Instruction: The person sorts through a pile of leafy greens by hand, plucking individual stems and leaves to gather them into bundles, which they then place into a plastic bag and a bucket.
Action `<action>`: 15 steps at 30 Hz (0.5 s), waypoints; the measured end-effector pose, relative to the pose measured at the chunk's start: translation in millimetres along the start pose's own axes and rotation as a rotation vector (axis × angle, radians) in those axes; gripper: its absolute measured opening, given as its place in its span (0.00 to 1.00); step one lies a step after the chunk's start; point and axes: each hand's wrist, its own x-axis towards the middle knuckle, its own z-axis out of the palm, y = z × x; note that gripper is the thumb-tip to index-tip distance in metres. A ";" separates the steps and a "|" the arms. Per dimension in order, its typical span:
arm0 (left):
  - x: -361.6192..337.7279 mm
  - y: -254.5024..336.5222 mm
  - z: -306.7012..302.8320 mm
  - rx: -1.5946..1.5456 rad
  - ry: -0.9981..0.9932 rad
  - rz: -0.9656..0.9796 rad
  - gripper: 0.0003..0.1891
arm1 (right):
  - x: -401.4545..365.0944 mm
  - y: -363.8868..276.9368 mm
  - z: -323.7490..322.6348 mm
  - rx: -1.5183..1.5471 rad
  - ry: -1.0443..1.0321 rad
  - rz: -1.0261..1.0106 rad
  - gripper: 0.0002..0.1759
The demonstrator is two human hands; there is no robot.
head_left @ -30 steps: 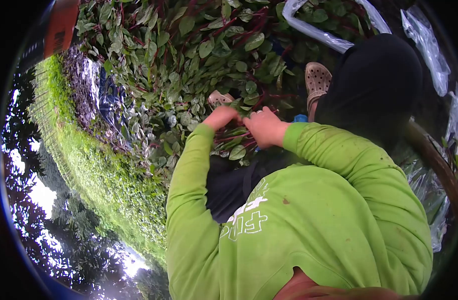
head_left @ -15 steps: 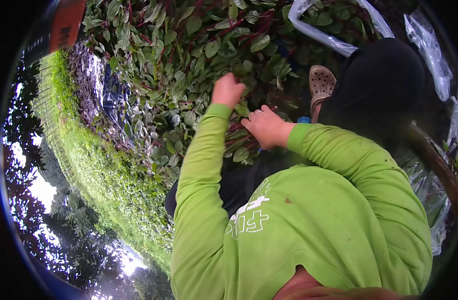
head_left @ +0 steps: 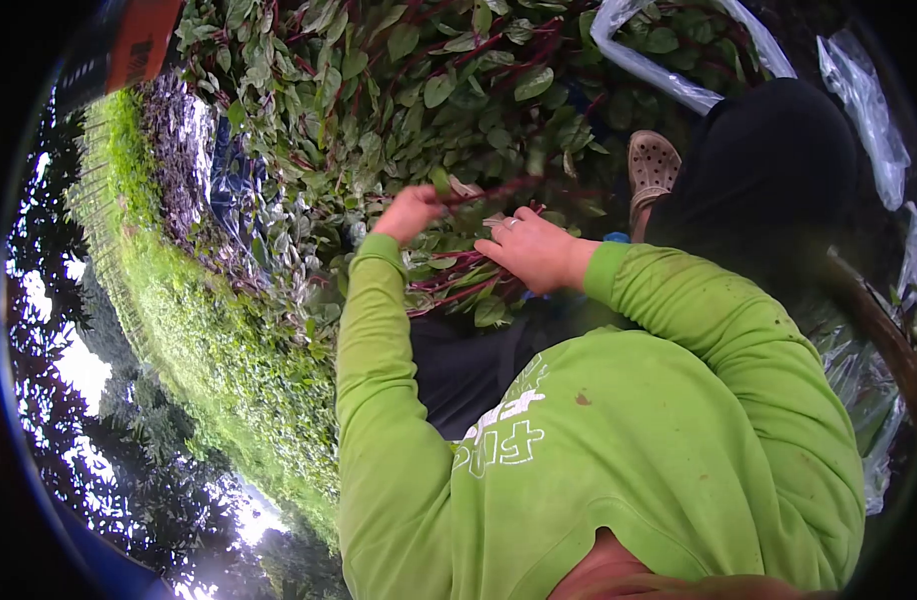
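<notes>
My left hand [head_left: 409,214] is closed in a pinch on a red Malabar spinach stem [head_left: 509,187], which stretches rightward from the fingers and is blurred. Close by on the right, my right hand [head_left: 535,250], with a ring on one finger, is wrapped round a bunch of red-stemmed Malabar spinach [head_left: 459,278]. Stems and leaves of that bunch stick out to the left, above my dark trouser leg. Both hands are just above a large heap of the same leafy stems [head_left: 439,90]. The right fingertips are partly hidden by leaves.
A brown clog [head_left: 653,165] on a foot stands right of the heap. Clear plastic strips [head_left: 659,80] lie at the upper right, with more plastic sheeting [head_left: 869,120] beyond the knee. A curved brown stick [head_left: 884,335] is at the far right. Green plants [head_left: 219,400] and a fence fill the left.
My left hand has moved left and down, away from the heap, drawing a red stem out sideways. My right hand stays nearly in place with its bunch.
</notes>
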 end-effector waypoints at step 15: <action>-10.4 -55.7 15.4 -0.469 -0.092 -0.264 0.18 | -2.3 -5.7 -11.1 0.012 0.031 0.137 0.31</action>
